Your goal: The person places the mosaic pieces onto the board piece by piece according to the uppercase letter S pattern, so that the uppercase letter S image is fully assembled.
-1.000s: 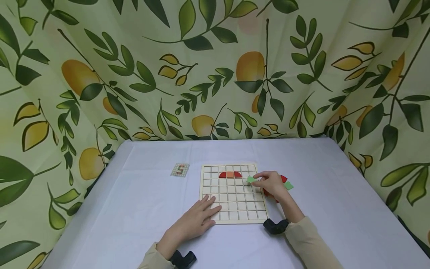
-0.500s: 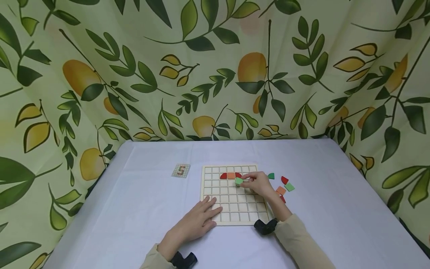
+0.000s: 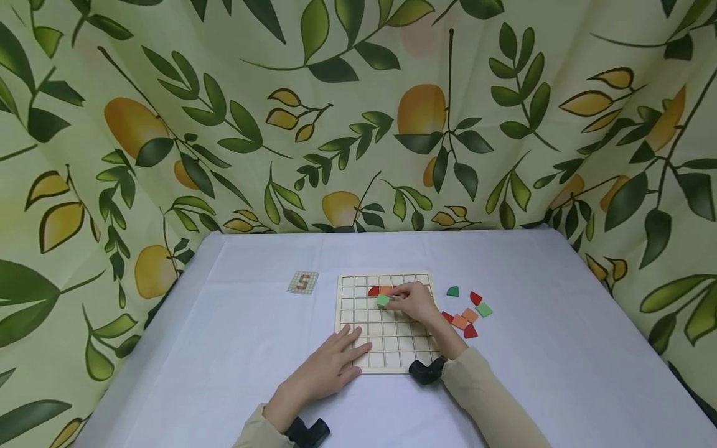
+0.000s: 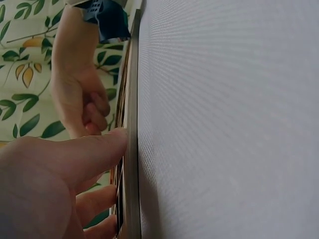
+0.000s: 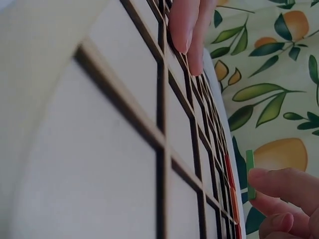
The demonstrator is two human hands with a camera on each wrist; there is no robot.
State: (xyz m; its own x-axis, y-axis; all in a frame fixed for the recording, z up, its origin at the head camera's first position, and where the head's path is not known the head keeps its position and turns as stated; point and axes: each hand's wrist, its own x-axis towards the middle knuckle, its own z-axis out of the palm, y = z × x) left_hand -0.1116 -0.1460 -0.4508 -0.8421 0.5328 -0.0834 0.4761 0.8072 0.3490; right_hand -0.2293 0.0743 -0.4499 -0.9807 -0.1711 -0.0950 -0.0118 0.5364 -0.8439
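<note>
My right hand point(image 3: 413, 302) pinches a light green square tile point(image 3: 383, 300) between thumb and fingertips, over the upper part of the wooden grid board point(image 3: 339, 311). In the right wrist view that green tile point(image 5: 250, 174) stands on edge in the fingertips, close by the board's surface. A red quarter-round tile point(image 3: 373, 291) and an orange square tile point(image 3: 385, 290) lie side by side in an upper row. Another red piece beside them is mostly covered by my right hand. My left hand point(image 3: 327, 364) rests with spread fingers on the board's lower left corner; its thumb point(image 4: 94, 152) lies along the edge.
Right of the board lie several loose tiles: a dark green quarter-round point(image 3: 452, 291), a light green square point(image 3: 484, 309), orange squares point(image 3: 469, 315) and red quarter-rounds point(image 3: 470, 331). A small pattern card point(image 3: 303, 282) lies left of the board on the white tablecloth point(image 3: 252, 323).
My right hand has carried the light green tile leftward across the board, from its right side to just below the orange and red tiles. The left hand stays in place.
</note>
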